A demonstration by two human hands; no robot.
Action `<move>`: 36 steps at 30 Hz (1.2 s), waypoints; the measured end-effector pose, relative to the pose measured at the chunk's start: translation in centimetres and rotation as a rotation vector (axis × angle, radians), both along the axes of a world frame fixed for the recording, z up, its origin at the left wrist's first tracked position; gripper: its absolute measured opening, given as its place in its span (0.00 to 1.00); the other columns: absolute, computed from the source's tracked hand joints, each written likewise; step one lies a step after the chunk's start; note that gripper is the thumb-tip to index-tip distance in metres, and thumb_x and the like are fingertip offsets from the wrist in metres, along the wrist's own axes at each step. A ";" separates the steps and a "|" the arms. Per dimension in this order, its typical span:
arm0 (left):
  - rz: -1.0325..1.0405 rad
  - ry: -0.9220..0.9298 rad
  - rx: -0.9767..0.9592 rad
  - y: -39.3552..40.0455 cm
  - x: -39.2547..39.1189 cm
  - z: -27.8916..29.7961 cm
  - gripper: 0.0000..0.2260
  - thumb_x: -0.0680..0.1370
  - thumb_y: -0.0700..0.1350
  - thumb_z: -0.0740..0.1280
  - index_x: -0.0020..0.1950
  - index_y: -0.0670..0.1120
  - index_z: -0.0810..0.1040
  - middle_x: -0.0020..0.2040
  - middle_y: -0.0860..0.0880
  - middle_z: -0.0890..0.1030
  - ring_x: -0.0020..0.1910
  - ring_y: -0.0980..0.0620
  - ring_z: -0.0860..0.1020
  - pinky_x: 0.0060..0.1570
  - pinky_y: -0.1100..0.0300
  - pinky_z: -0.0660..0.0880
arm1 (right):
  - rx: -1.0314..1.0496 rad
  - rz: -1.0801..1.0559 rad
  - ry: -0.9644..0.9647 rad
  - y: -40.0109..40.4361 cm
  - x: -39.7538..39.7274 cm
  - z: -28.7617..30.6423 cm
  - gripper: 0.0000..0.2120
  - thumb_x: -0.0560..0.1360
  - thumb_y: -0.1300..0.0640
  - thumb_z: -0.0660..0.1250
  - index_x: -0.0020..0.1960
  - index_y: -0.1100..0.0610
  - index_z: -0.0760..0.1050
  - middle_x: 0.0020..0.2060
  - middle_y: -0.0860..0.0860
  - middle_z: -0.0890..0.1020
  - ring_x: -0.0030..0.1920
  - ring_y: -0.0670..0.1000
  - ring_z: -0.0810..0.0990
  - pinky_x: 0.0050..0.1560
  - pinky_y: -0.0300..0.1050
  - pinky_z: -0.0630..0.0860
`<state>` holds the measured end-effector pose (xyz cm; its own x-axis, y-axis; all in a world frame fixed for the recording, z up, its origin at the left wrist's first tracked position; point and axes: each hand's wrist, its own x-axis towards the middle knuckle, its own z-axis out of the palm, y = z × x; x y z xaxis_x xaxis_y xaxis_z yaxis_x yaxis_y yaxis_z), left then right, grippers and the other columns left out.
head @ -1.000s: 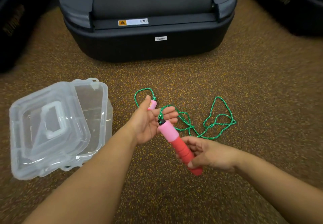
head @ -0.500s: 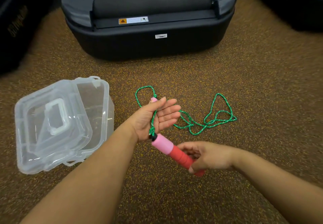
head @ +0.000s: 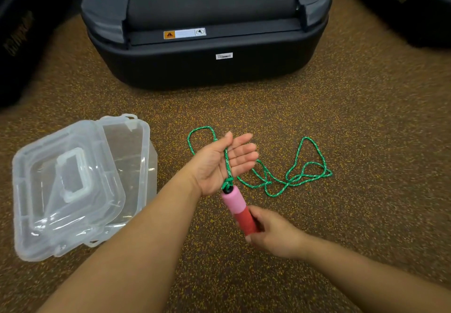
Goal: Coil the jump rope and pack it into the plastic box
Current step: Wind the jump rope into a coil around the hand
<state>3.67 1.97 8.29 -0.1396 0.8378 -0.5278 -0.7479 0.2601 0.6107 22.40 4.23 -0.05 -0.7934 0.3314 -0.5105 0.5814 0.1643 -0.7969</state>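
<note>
The green jump rope lies in loose loops on the floor to the right of my hands. One strand runs down the palm of my left hand, which is held palm up with straight fingers, the thumb lying over the rope. A loop of the rope shows behind that hand. My right hand grips the red end of a pink-and-red handle, whose knotted top sits at the heel of my left palm. The clear plastic box stands at the left with its lid lying askew on top. The other handle is hidden.
A large black machine base stands on the floor straight ahead. Dark equipment fills the far left and the upper right. The floor is brown speckled rubber.
My right hand has drawn the handle down towards me. My left hand's fingers have straightened, the rope now lies along the palm, and the other handle's pink tip has gone out of sight.
</note>
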 end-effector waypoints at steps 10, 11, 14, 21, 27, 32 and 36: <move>-0.108 -0.067 0.047 0.8 -1.1 -0.5 0.21 0.83 0.49 0.53 0.47 0.42 0.84 0.33 0.45 0.84 0.29 0.52 0.83 0.30 0.61 0.81 | 0.221 0.127 0.067 1.9 -0.9 0.2 0.32 0.69 0.57 0.72 0.70 0.54 0.66 0.60 0.47 0.73 0.60 0.44 0.70 0.63 0.38 0.65; -0.136 -0.065 0.049 0.7 -1.2 -0.6 0.21 0.83 0.49 0.54 0.47 0.42 0.84 0.33 0.45 0.84 0.29 0.52 0.83 0.30 0.61 0.81 | 0.225 0.159 0.056 2.6 -0.9 0.4 0.37 0.68 0.55 0.73 0.73 0.54 0.61 0.65 0.47 0.69 0.66 0.43 0.66 0.68 0.36 0.61; -0.246 -0.038 0.050 0.3 -1.7 -0.6 0.20 0.80 0.50 0.56 0.44 0.44 0.86 0.33 0.46 0.84 0.30 0.52 0.83 0.31 0.60 0.81 | 0.223 -0.030 0.132 5.5 -1.6 1.1 0.35 0.68 0.59 0.67 0.73 0.51 0.60 0.70 0.50 0.67 0.70 0.44 0.64 0.74 0.44 0.58; -0.462 -0.069 0.053 -0.3 -2.0 -0.1 0.18 0.75 0.51 0.58 0.44 0.44 0.86 0.33 0.46 0.85 0.31 0.51 0.84 0.32 0.59 0.81 | 0.346 -0.054 0.292 8.7 -4.3 4.2 0.27 0.75 0.61 0.66 0.72 0.48 0.63 0.70 0.46 0.67 0.71 0.41 0.62 0.72 0.35 0.56; -0.337 -0.077 0.111 0.5 -1.9 0.3 0.18 0.77 0.50 0.58 0.47 0.43 0.85 0.38 0.44 0.86 0.34 0.50 0.85 0.35 0.59 0.82 | 0.203 -0.077 0.312 7.1 -5.4 3.7 0.08 0.76 0.55 0.62 0.52 0.49 0.78 0.46 0.39 0.80 0.45 0.34 0.76 0.52 0.37 0.74; 0.012 -0.005 0.108 1.1 -2.8 -0.1 0.19 0.83 0.50 0.53 0.56 0.41 0.79 0.45 0.43 0.86 0.41 0.51 0.85 0.43 0.59 0.81 | 0.299 -0.161 0.223 6.1 -4.2 2.2 0.10 0.80 0.55 0.59 0.45 0.47 0.77 0.28 0.43 0.78 0.34 0.45 0.77 0.43 0.48 0.73; 0.194 0.039 0.049 1.0 -3.3 -0.3 0.19 0.83 0.51 0.52 0.61 0.40 0.76 0.52 0.43 0.84 0.50 0.50 0.84 0.48 0.60 0.81 | 0.353 -0.101 0.209 5.0 -3.3 3.5 0.10 0.81 0.54 0.57 0.45 0.48 0.76 0.25 0.34 0.75 0.29 0.38 0.74 0.35 0.37 0.71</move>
